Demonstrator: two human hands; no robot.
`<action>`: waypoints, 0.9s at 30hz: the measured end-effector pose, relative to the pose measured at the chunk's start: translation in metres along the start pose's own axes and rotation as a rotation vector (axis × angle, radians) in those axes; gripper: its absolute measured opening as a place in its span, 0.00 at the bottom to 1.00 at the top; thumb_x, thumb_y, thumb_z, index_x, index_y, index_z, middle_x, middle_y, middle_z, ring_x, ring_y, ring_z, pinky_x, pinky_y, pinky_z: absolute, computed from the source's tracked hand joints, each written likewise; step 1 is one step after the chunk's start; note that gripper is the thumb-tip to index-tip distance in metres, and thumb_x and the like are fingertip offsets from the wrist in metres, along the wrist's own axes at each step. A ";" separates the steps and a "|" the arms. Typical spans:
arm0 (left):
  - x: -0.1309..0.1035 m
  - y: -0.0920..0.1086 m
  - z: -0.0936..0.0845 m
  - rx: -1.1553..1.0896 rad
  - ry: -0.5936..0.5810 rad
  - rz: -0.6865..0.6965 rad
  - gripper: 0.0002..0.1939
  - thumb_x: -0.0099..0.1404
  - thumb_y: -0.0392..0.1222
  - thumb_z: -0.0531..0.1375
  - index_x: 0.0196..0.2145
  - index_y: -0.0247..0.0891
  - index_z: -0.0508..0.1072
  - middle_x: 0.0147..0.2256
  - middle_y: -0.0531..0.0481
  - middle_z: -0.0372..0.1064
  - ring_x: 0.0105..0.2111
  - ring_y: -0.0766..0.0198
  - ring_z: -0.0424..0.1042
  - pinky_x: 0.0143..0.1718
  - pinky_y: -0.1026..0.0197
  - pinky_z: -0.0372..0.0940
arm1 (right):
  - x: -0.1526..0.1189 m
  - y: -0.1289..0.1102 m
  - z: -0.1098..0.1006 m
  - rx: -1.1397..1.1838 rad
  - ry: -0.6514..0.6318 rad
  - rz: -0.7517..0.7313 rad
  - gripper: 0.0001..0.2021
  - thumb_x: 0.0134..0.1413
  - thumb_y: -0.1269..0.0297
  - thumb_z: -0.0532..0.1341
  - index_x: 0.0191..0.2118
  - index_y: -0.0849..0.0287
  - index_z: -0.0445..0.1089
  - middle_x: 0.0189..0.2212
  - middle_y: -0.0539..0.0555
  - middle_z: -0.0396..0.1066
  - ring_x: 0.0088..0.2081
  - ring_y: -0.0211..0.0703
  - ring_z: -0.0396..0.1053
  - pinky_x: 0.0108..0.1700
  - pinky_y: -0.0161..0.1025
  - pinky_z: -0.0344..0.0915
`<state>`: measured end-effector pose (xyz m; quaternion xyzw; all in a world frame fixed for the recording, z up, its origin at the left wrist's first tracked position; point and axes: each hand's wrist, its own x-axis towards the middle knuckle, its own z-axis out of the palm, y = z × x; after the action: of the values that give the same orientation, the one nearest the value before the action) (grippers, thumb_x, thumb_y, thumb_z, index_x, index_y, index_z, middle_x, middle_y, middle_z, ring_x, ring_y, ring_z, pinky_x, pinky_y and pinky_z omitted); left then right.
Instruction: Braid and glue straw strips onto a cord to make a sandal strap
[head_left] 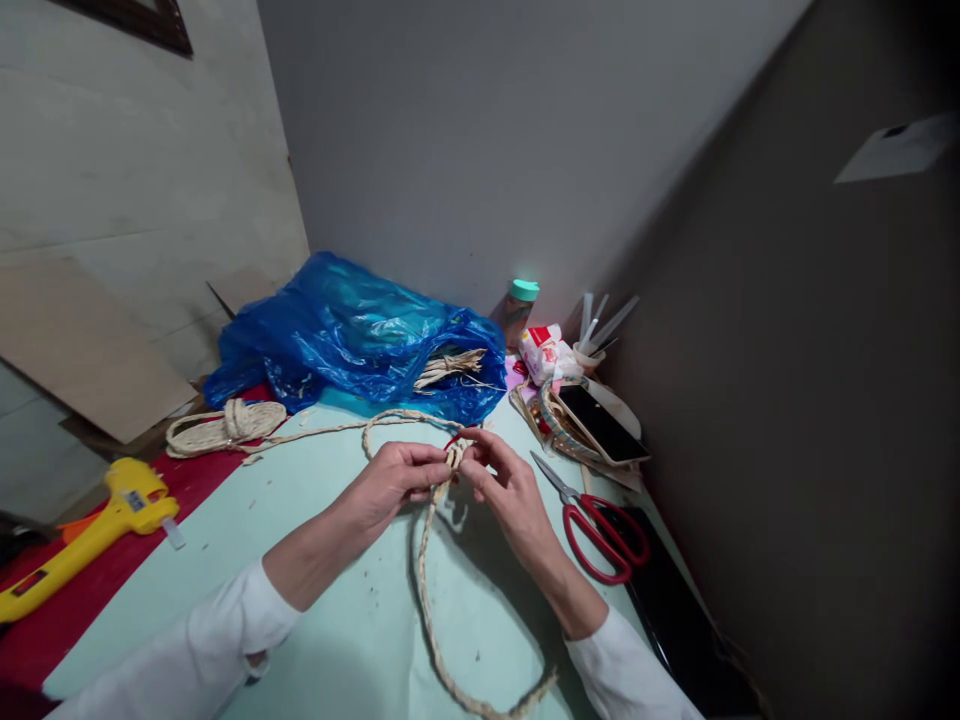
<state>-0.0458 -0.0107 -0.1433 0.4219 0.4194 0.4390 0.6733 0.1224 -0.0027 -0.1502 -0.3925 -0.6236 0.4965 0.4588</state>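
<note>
My left hand (pixel 401 480) and my right hand (pixel 499 470) meet above the middle of the table, both pinching a small looped bit of braided straw cord (pixel 424 580). From there the cord hangs down and curls toward the near edge of the table. Another stretch loops behind my hands and runs left toward a woven straw sandal (pixel 229 425). A thin red strand shows by my right fingertips; what it belongs to is unclear. My fingers partly cover the loop.
Red-handled scissors (pixel 600 535) lie right of my hands, partly over a black flat object (pixel 690 620). A yellow glue gun (pixel 112 530) rests at left. Behind are a blue plastic bag (pixel 352 330) holding straw, a green-lidded jar (pixel 520 310) and a phone (pixel 600 422) on a basket.
</note>
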 end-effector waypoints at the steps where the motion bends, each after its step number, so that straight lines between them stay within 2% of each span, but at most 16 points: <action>1: 0.000 0.000 0.001 0.017 -0.023 -0.013 0.14 0.52 0.45 0.70 0.32 0.31 0.81 0.28 0.45 0.73 0.26 0.68 0.64 0.24 0.66 0.51 | 0.000 -0.001 -0.001 -0.007 -0.017 -0.025 0.15 0.57 0.58 0.63 0.48 0.57 0.73 0.33 0.51 0.68 0.32 0.38 0.65 0.32 0.34 0.61; 4: -0.001 -0.003 0.002 0.047 -0.079 -0.029 0.13 0.53 0.45 0.69 0.32 0.32 0.81 0.27 0.46 0.73 0.24 0.69 0.62 0.24 0.66 0.50 | -0.001 -0.002 -0.002 -0.001 -0.059 -0.049 0.10 0.58 0.59 0.62 0.42 0.56 0.77 0.35 0.52 0.66 0.31 0.38 0.65 0.33 0.35 0.62; 8: -0.002 -0.003 0.004 0.146 -0.074 -0.022 0.13 0.58 0.48 0.66 0.31 0.34 0.80 0.28 0.49 0.72 0.25 0.69 0.60 0.27 0.65 0.52 | 0.000 0.000 -0.001 0.076 -0.009 -0.029 0.08 0.57 0.60 0.63 0.37 0.57 0.78 0.32 0.51 0.66 0.27 0.36 0.64 0.31 0.36 0.61; 12: -0.006 -0.001 0.010 0.417 -0.051 0.112 0.09 0.60 0.44 0.62 0.30 0.36 0.76 0.29 0.52 0.69 0.32 0.63 0.64 0.34 0.63 0.56 | 0.002 0.003 -0.003 0.068 0.058 -0.001 0.09 0.57 0.60 0.62 0.34 0.59 0.77 0.29 0.50 0.68 0.27 0.36 0.61 0.32 0.35 0.59; 14: -0.007 -0.001 0.013 0.586 -0.021 0.190 0.07 0.62 0.42 0.60 0.29 0.37 0.73 0.28 0.53 0.67 0.31 0.63 0.63 0.34 0.63 0.56 | 0.002 0.005 -0.003 0.086 0.064 0.028 0.10 0.58 0.59 0.61 0.34 0.60 0.76 0.28 0.50 0.69 0.27 0.36 0.60 0.31 0.35 0.58; 17: -0.009 -0.004 0.015 0.734 -0.010 0.254 0.10 0.65 0.41 0.54 0.28 0.38 0.70 0.26 0.53 0.65 0.29 0.63 0.63 0.31 0.63 0.56 | 0.002 0.007 -0.003 0.113 0.060 0.058 0.13 0.58 0.56 0.61 0.32 0.61 0.75 0.25 0.49 0.68 0.25 0.36 0.59 0.30 0.35 0.57; 20: -0.010 -0.005 0.016 0.770 -0.007 0.285 0.11 0.67 0.40 0.52 0.28 0.39 0.69 0.25 0.52 0.64 0.27 0.63 0.63 0.30 0.63 0.57 | 0.002 0.007 -0.004 0.112 0.047 0.066 0.13 0.58 0.56 0.61 0.32 0.61 0.75 0.23 0.48 0.65 0.24 0.36 0.58 0.29 0.35 0.56; 27: -0.013 -0.001 0.016 0.754 0.092 0.352 0.13 0.67 0.41 0.53 0.27 0.37 0.72 0.27 0.51 0.67 0.25 0.65 0.63 0.29 0.63 0.58 | 0.001 0.003 -0.007 0.037 0.006 -0.044 0.11 0.60 0.58 0.61 0.40 0.57 0.78 0.32 0.50 0.69 0.28 0.37 0.61 0.31 0.35 0.58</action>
<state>-0.0341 -0.0262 -0.1376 0.6839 0.5021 0.3815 0.3670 0.1286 0.0008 -0.1527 -0.3716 -0.6214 0.4966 0.4787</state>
